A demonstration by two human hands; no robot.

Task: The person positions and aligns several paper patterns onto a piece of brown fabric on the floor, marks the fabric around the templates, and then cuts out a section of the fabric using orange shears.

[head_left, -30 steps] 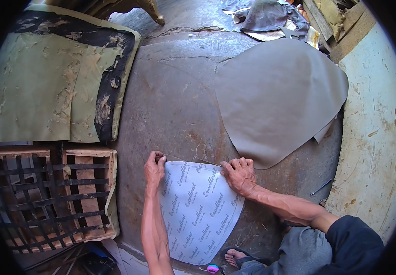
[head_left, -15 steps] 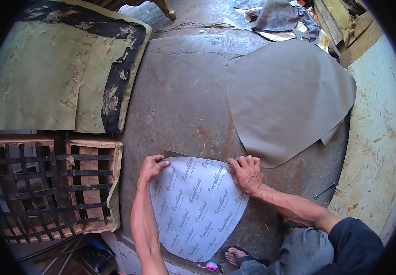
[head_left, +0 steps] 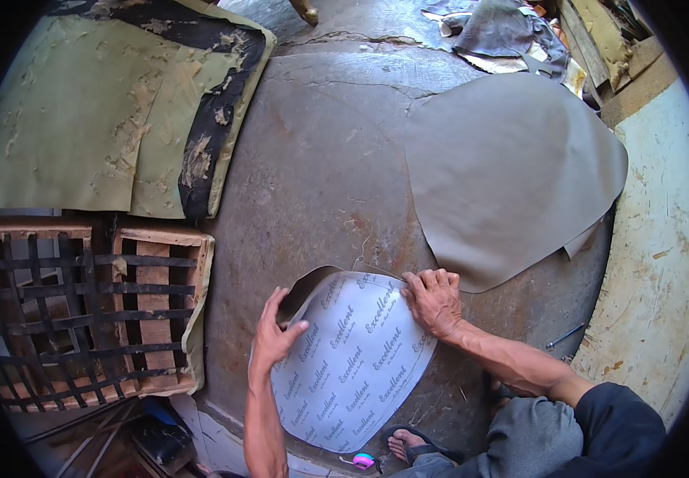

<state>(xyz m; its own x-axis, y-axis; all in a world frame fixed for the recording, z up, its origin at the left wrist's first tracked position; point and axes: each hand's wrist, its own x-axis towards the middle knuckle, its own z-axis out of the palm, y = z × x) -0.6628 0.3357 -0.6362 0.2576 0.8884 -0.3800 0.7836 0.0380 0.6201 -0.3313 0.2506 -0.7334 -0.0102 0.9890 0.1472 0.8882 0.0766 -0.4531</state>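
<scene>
A rounded piece of leatherette (head_left: 352, 366) lies on the floor before me, its white printed backing facing up. At its top left the edge curls upward, showing a brown underside (head_left: 309, 288). Beside this raised edge is my left hand (head_left: 275, 331), open, with thumb and fingers apart around the curl. My right hand (head_left: 434, 303) presses down at the upper right corner with its fingers bent over the edge; its fingertips are partly hidden. Farther right lies a large brown leatherette sheet (head_left: 512, 175), smooth side up, separate from the piece at my hands.
Green torn upholstery (head_left: 74, 127) lies at the far left, above a wooden frame with black webbing (head_left: 82, 319). A pale board (head_left: 655, 263) borders the right. Scraps (head_left: 504, 32) are heaped at the back. A pink tape measure (head_left: 363, 460) and a pen-like tool (head_left: 565, 335) lie nearby.
My left hand has loosened from the top left edge and shifted slightly down, fingers spreading. That edge has curled up. My right hand stays at its corner.
</scene>
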